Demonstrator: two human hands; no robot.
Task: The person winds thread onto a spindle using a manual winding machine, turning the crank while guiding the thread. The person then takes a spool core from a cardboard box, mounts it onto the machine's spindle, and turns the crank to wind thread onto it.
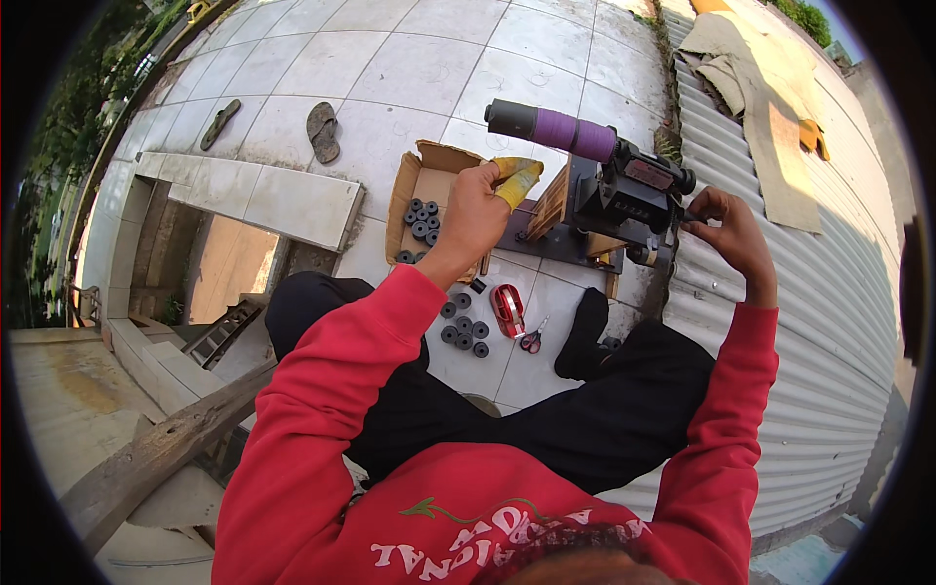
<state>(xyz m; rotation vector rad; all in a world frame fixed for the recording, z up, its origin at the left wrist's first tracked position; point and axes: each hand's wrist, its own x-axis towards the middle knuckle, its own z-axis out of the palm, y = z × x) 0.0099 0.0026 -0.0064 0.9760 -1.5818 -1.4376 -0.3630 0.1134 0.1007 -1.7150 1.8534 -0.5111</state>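
Note:
A dark hand-cranked winding machine (634, 200) stands on the tiled floor in front of me. From it a black roller (511, 118) wrapped with purple thread (570, 134) sticks out to the left. My left hand (478, 214) is just below the purple winding, with yellow coverings (517, 180) on its fingers. Its fingertips are pressed together; whatever they pinch is too fine to see. At the machine's right side, my right hand (729, 226) has its fingers curled round a small dark crank handle (688, 220).
An open cardboard box (402, 187) of small black rollers is left of the machine. Several more rollers (463, 327), a red tape roll (507, 310) and scissors (532, 337) lie between my legs. Corrugated sheeting (809, 322) borders the right; a tiled opening (234, 263) lies left.

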